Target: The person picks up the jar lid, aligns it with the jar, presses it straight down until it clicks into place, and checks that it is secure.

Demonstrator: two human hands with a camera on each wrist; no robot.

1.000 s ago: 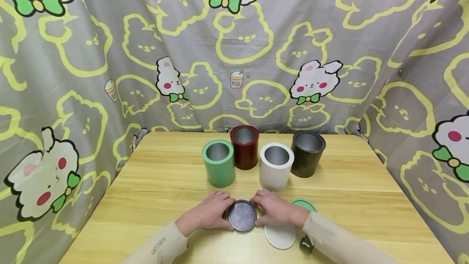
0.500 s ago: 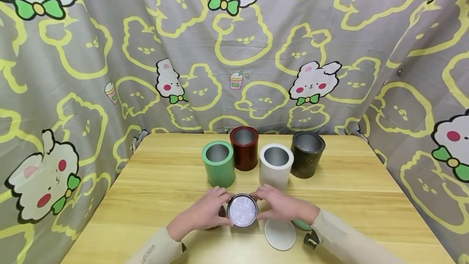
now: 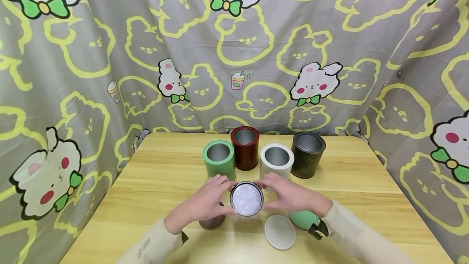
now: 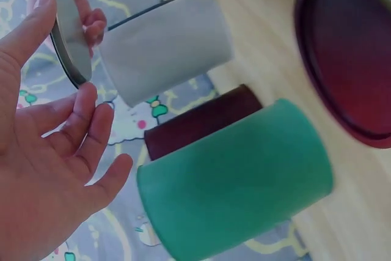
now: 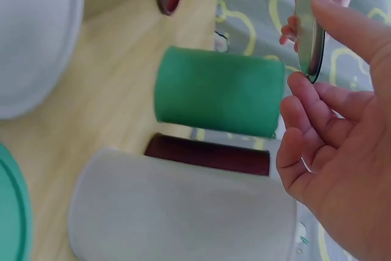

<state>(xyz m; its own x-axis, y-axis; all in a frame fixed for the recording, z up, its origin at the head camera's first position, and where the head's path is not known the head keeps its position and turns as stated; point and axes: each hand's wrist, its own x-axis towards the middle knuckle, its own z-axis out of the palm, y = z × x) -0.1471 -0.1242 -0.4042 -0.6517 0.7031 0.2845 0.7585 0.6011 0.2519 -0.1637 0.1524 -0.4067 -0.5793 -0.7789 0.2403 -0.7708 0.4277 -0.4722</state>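
Note:
A round black-rimmed can lid (image 3: pixel 247 199) with a silvery face is raised over the table, tilted toward the head camera. My left hand (image 3: pixel 205 199) pinches its left edge between thumb and fingertips, and my right hand (image 3: pixel 291 195) pinches the opposite edge. In the left wrist view the lid (image 4: pixel 72 32) stands nearly on edge, well above the table. Behind the hands stand a green can (image 3: pixel 220 164) and a white can (image 3: pixel 276 162), both without lids. A dark red lid (image 3: pixel 212 222) lies partly hidden below my left hand.
A dark red can (image 3: pixel 246 154) and a black can (image 3: pixel 308 158) stand at the back of the wooden table (image 3: pixel 146 190). Near the right forearm lie a white lid (image 3: pixel 280 232) and a green lid (image 3: pixel 303 219), partly covered. A patterned curtain (image 3: pixel 256 109) hangs behind the table.
Both hands have lifted the black-rimmed lid from the table and moved it up and away, tipping its face toward the head camera. The dark red lid has come into sight beneath.

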